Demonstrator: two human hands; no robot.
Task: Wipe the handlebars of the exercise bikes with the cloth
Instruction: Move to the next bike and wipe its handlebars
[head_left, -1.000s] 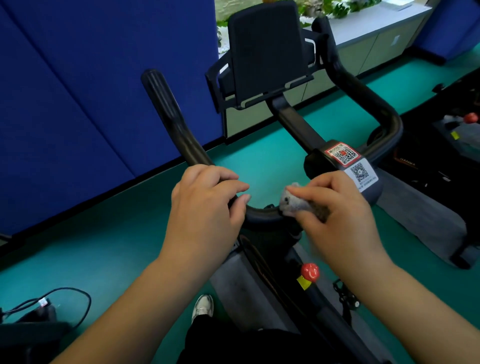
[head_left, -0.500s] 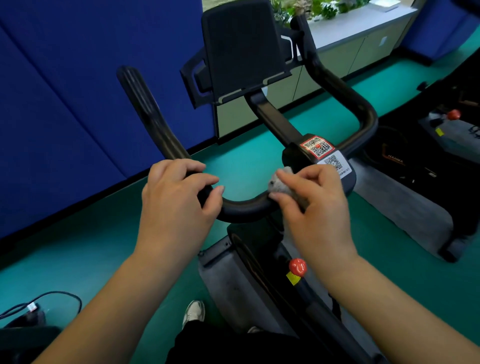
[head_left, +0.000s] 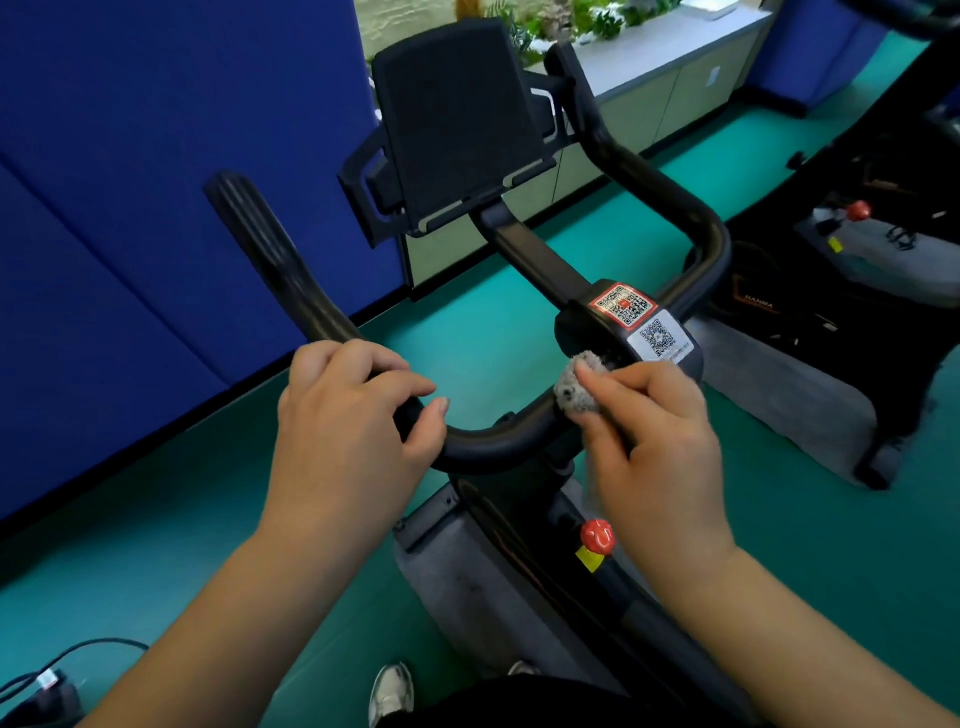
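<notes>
Both hands are on the bike's handlebar (head_left: 488, 447). Left hand (head_left: 348, 431) wraps the bar's left bend, fingers curled round it, likely to steady the bar against the rubbing. Right hand (head_left: 660, 447) pinches a bunched grey cloth (head_left: 574, 387) and presses it onto the bar just left of the QR stickers (head_left: 641, 322), at the centre clamp. Beyond the stickers stands the tablet holder (head_left: 457, 124); below them, a red knob (head_left: 597, 535). Most of the bar looks yet unwiped.

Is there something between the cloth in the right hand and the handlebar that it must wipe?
Nothing visible. The right hand holds the grey cloth directly against the handlebar, beside the centre block with QR stickers. The left hand grips the bar further left, apart from the cloth.
</notes>
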